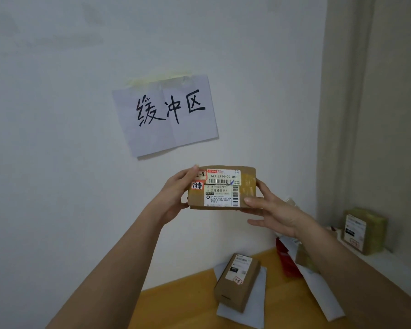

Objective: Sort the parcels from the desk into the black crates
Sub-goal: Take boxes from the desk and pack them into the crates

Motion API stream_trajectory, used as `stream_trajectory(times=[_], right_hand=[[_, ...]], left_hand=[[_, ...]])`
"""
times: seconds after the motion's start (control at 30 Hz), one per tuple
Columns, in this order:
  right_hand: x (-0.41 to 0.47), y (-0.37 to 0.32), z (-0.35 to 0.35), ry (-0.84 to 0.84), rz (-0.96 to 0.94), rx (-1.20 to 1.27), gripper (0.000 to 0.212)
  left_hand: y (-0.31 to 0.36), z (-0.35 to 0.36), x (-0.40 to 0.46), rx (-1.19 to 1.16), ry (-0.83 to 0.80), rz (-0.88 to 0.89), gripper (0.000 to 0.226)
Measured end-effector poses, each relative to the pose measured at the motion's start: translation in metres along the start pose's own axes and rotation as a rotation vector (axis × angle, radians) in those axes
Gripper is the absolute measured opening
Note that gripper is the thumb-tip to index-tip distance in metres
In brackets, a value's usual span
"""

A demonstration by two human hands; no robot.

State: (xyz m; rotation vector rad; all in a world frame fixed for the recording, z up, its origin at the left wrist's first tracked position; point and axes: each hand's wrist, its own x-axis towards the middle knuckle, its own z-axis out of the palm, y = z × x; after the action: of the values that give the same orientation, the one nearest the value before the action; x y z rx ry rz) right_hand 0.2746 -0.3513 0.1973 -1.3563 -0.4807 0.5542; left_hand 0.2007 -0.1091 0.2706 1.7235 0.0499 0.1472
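I hold a brown cardboard parcel up in front of the white wall, its white shipping label and two small red-edged stickers facing me. My left hand grips its left end, thumb on the top corner. My right hand holds its right end, thumb on the front face and fingers underneath. On the wooden desk below lie a smaller brown parcel on a white flat mailer, a red packet and another white mailer. No black crate is in view.
A paper sign with handwritten characters is taped to the wall above the parcel. At the right, a taped brown box stands on a white ledge beside a beige curtain. The desk corner meets the wall below my hands.
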Motion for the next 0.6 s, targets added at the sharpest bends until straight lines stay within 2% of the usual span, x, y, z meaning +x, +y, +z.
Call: stream_trajectory(times=[0.13, 0.27, 0.33, 0.4, 0.6], right_hand=[[-0.004, 0.009, -0.005, -0.016, 0.032, -0.005, 0.083], [-0.003, 0.02, -0.012, -0.008, 0.057, 0.086, 0.082], [-0.001, 0.027, -0.01, -0.015, 0.071, 0.127, 0.073], [0.0, 0.034, -0.003, -0.027, 0.105, 0.146, 0.064], [0.006, 0.075, 0.028, -0.051, 0.215, 0.165, 0.061]], left_hand=[[-0.012, 0.004, -0.003, 0.015, 0.016, -0.027, 0.054], [-0.028, 0.005, -0.009, 0.029, 0.042, -0.106, 0.042], [-0.037, 0.004, -0.015, 0.045, 0.044, -0.132, 0.042], [-0.047, 0.003, -0.023, 0.035, 0.047, -0.152, 0.05], [-0.093, -0.011, -0.052, -0.063, 0.193, -0.273, 0.079]])
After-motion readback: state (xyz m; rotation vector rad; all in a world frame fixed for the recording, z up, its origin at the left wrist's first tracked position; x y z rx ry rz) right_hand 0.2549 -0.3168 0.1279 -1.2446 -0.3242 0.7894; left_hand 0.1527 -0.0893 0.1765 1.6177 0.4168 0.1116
